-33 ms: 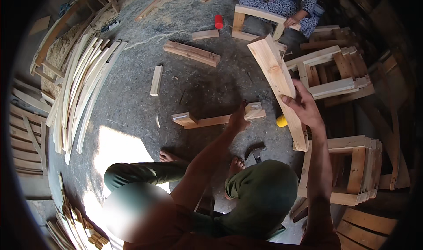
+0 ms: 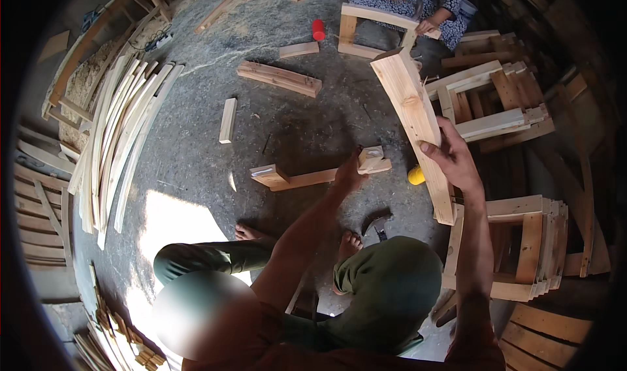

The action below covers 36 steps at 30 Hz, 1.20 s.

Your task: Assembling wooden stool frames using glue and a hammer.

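Note:
Two short blocks stand at the ends of a wooden rail on the floor, making a U-shaped piece point(image 2: 304, 179). White stuff, perhaps glue, shows on the left block's top. My left hand point(image 2: 349, 170) is closed around the rail near the right-end block point(image 2: 371, 157); its fingertips are partly hidden. Raised on the right is a thick wooden plank point(image 2: 413, 110), slanting away from me. My right hand point(image 2: 452, 159) grips it near its lower half, thumb on the upper face. A hammer point(image 2: 377, 225) lies on the floor by my right foot.
A yellow cylinder point(image 2: 416, 175) sits behind the plank. Finished-looking wooden frames point(image 2: 496, 106) are stacked at right, long slats point(image 2: 124, 142) at left. Loose blocks point(image 2: 279, 78) and a red cylinder point(image 2: 318, 30) lie ahead. Another person point(image 2: 428, 26) works at a frame point(image 2: 346, 28).
The right-end block and my left hand have shifted slightly, and the block looks turned a little. The plank stays in my right hand. The whole view has moved slightly.

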Each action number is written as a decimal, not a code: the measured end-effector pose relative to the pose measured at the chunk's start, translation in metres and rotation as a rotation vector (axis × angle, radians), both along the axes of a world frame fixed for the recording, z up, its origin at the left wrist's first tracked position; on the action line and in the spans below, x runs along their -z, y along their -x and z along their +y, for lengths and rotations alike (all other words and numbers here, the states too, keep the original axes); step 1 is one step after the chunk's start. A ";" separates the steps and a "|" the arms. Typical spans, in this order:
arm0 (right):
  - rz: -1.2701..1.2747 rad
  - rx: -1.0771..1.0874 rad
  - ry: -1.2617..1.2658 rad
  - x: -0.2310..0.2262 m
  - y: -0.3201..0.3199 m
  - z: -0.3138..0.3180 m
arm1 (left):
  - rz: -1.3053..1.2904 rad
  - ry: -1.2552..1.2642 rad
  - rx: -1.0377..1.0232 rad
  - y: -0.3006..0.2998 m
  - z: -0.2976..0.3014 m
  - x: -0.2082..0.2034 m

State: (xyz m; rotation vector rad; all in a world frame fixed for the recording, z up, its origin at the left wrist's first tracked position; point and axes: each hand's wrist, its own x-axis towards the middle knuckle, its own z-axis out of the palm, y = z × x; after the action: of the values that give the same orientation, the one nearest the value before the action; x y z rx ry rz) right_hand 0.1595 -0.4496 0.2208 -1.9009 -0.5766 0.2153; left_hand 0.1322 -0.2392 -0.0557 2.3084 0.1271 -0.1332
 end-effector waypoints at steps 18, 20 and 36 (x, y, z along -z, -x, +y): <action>0.124 0.255 -0.285 0.024 0.051 -0.073 | 0.256 0.206 0.963 -0.096 0.055 0.023; 0.087 0.264 -0.302 0.030 0.050 -0.075 | 0.163 0.069 0.962 -0.099 0.055 0.023; -0.061 0.152 -0.142 -0.009 0.042 -0.045 | -0.374 -0.025 -0.329 -0.099 0.227 -0.098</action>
State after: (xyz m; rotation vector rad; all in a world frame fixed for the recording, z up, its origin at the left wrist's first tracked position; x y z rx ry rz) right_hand 0.1179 -0.4949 0.2293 -1.8084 -0.4726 0.0173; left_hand 0.2314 -0.0123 0.0423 2.2598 0.3137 0.4659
